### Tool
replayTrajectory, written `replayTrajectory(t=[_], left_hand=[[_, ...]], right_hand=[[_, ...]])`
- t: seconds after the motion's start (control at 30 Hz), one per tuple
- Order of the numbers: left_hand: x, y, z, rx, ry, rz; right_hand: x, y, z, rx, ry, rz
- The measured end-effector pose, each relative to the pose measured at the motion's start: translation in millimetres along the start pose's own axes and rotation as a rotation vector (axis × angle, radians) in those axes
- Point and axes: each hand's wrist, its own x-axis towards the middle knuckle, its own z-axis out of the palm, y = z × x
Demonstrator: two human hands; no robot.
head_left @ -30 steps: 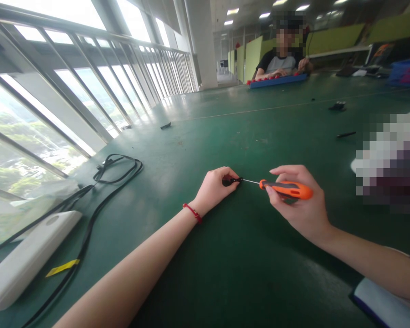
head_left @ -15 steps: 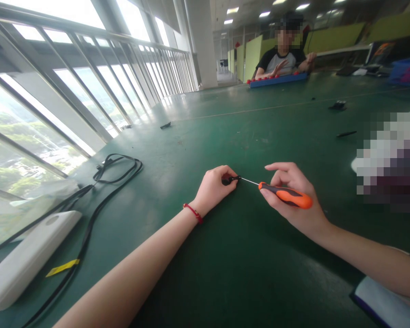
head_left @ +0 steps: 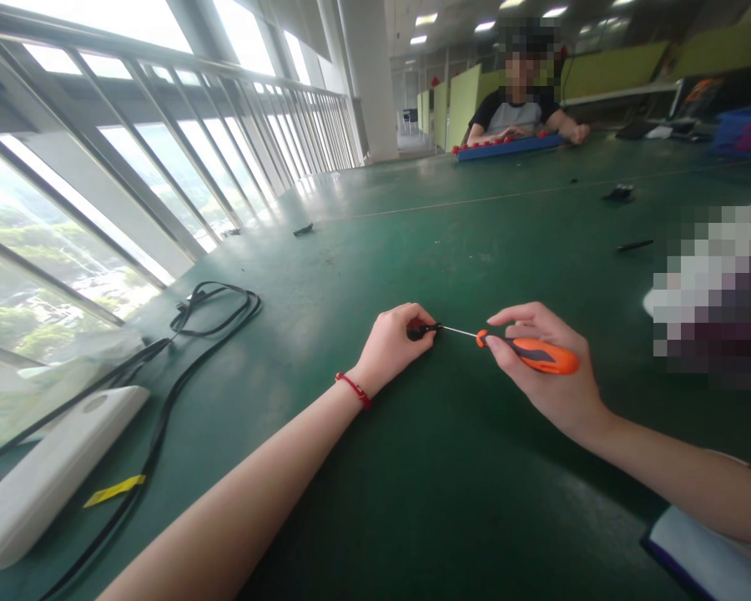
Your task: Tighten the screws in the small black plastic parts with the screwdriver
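Observation:
My left hand (head_left: 393,345) rests on the green table (head_left: 451,467), fingers pinched round a small black part (head_left: 424,330). A red string bracelet circles that wrist. My right hand (head_left: 547,376) grips an orange-and-black screwdriver (head_left: 531,352). Its thin metal shaft points left and its tip meets the small black part between my left fingers.
Black cables (head_left: 206,313) and a white box (head_left: 50,467) lie at the left by the window railing. Small black pieces (head_left: 618,194) are scattered further back. Another person (head_left: 519,104) sits at the far end behind a blue tray (head_left: 510,148). A grey pad (head_left: 707,559) lies bottom right.
My right hand has turned the screwdriver handle slightly between its fingers. The left hand stays put on the black part. The far person's hands have shifted.

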Motion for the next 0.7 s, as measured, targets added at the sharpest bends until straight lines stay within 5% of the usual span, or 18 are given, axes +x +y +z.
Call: replayTrajectory(t=[0.13,0.3,0.5,0.7], left_hand=[[0.2,-0.7,0.2,0.006,-0.001,0.0],[0.3,-0.7,0.1,-0.004,-0.003,0.008],[0.3,-2.2,0.9,0.001,0.001,0.025],[0.3,-1.7,0.9,-0.01,0.007,0.024]], right_hand=[[0.9,0.6,0.7,0.044,0.073,-0.073],[0.4,-1.0,-0.7,-0.004,-0.028,0.006],[0.0,1.3,0.5,0.053,0.075,-0.069],[-1.5,-1.0,-0.5,-0.016,-0.04,0.056]])
